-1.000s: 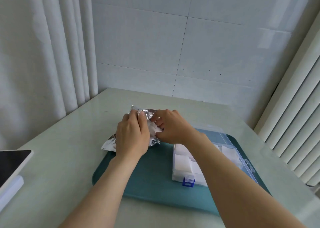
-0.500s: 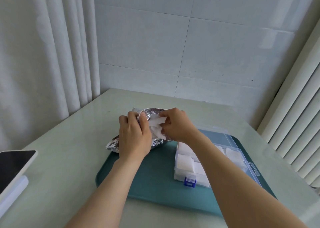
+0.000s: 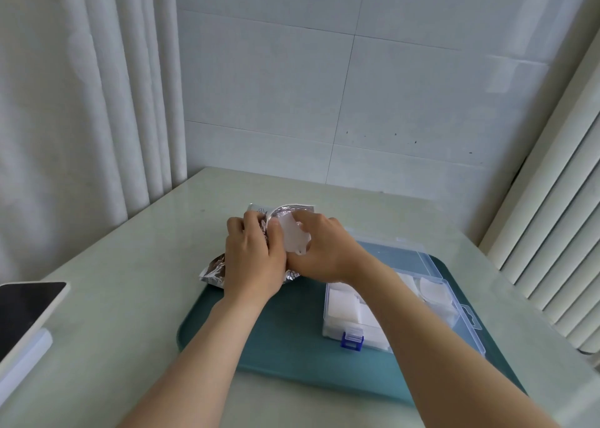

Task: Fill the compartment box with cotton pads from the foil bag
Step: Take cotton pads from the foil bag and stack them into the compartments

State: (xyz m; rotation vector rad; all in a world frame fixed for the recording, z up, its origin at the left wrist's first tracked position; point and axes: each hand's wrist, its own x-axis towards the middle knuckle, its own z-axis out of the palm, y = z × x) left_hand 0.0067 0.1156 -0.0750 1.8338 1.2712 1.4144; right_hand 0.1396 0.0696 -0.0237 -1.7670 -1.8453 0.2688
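Note:
A crinkled silver foil bag [image 3: 214, 270] lies at the far left corner of the teal tray [image 3: 285, 336], its mouth turned up. My left hand [image 3: 253, 258] grips the bag near its opening. My right hand [image 3: 328, 252] pinches white cotton pads [image 3: 293, 237] at the bag's mouth. The clear compartment box [image 3: 431, 301] sits open on the tray's right side, with white pads in several compartments and a blue latch [image 3: 352, 341] at its front. My right forearm hides part of the box.
A dark-screened tablet [image 3: 27, 310] leans at the table's left edge. Curtains hang to the left, vertical blinds to the right, and a tiled wall stands behind the pale table [image 3: 130, 265].
My right hand has drawn the pads further up out of the bag's mouth. My left hand keeps its hold on the bag. The camera has shifted slightly.

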